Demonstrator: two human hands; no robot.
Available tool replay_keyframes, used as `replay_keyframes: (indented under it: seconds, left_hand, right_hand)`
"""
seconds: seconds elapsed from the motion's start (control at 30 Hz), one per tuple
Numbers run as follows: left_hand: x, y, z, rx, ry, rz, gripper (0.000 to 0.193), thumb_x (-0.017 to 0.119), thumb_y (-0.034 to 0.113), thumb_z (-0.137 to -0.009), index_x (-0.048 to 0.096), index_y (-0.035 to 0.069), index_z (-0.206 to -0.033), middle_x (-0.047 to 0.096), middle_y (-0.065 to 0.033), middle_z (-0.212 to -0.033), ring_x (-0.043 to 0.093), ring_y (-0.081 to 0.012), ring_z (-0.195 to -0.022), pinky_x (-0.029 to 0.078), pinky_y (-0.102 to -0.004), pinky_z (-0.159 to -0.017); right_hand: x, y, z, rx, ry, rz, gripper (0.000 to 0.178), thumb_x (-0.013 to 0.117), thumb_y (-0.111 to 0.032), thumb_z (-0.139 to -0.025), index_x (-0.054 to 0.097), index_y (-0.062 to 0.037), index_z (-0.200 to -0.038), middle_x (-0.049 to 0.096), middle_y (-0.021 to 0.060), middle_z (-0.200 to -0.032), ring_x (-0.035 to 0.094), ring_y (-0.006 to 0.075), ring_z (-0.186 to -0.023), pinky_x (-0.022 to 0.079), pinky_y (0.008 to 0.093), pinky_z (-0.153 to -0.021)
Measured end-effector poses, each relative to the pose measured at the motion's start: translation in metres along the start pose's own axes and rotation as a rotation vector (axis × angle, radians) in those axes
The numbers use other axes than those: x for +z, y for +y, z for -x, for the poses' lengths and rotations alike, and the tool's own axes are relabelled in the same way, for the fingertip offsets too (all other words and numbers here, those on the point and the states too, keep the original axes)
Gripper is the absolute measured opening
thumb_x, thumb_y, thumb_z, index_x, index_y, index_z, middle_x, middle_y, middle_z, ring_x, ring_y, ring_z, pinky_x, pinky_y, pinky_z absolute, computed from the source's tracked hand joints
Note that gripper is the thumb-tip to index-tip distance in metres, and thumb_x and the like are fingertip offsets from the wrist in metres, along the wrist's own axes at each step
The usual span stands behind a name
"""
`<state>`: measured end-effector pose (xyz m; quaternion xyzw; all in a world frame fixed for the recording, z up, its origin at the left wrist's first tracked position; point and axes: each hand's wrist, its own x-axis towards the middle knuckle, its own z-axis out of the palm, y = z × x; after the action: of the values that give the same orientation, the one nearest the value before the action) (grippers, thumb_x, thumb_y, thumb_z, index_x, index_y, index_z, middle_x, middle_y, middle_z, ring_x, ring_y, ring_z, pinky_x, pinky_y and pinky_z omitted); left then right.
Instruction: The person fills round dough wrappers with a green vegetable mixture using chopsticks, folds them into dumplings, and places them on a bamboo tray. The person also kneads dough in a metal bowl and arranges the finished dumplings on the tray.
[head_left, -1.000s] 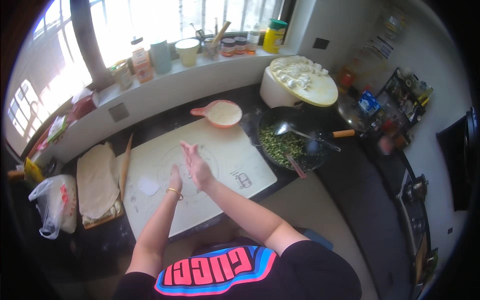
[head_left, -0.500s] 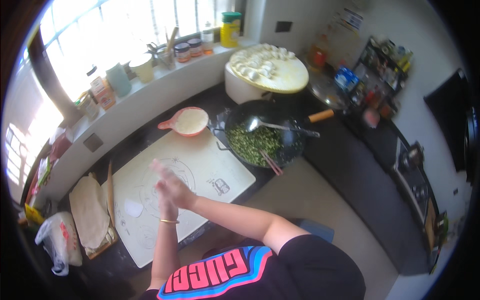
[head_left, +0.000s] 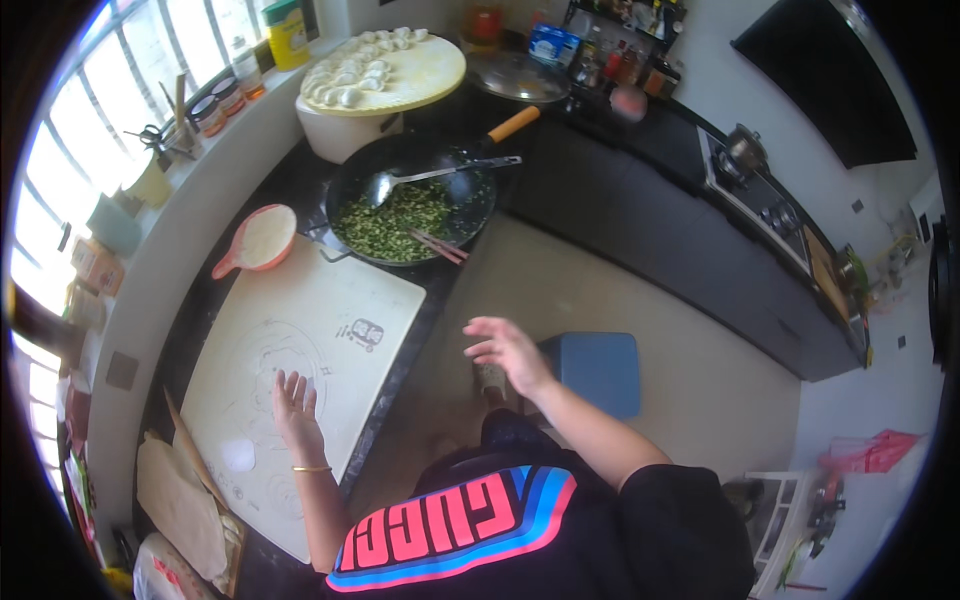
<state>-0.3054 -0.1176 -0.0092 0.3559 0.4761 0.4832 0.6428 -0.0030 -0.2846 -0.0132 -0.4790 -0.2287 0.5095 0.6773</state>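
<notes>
My left hand (head_left: 297,412), with a gold bangle at the wrist, hovers over the white pastry board (head_left: 345,385) with its fingers stretched out and nothing in them. To the right, past the counter's edge, my right hand (head_left: 508,352) is raised above the floor, empty, fingers spread. A small white scraper (head_left: 239,455) lies on the board, which bears printed drawings. Along its left edge rests a wooden rolling pin (head_left: 195,450). A pink-rimmed bowl (head_left: 265,238) of white powder stands at the board's far corner.
Beyond the board, a black wok (head_left: 345,170) holds chopped green filling, a slotted spoon (head_left: 385,185) and chopsticks (head_left: 438,246). Dumplings (head_left: 350,75) sit on a round board (head_left: 425,75) farther back. A beige sheet (head_left: 180,500) lies at left; a blue stool (head_left: 598,375) stands right.
My hands, pressed together over the board before, have come apart. The right one has swung right, off the board. The view has turned to the right.
</notes>
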Motion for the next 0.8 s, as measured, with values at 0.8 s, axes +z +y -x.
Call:
replay_keyframes:
  seconds: [0.8]
  left_hand:
    - [0.515,-0.02,0.012,0.218,-0.364,-0.242,0.042,0.04,0.03,-0.093,0.039,0.006,-0.128,0.049,-0.0089,-0.117,0.045,-0.0188,-0.11,0.038,-0.0331,-0.09]
  right_hand:
    - [-0.463,-0.257,-0.052,-0.261,0.334,-0.166,0.051,0.033,-0.047,-0.092,0.048,-0.0037,-0.115,0.055,0.0113,-0.109,0.056,0.0158,-0.084,0.046,0.0273,-0.071]
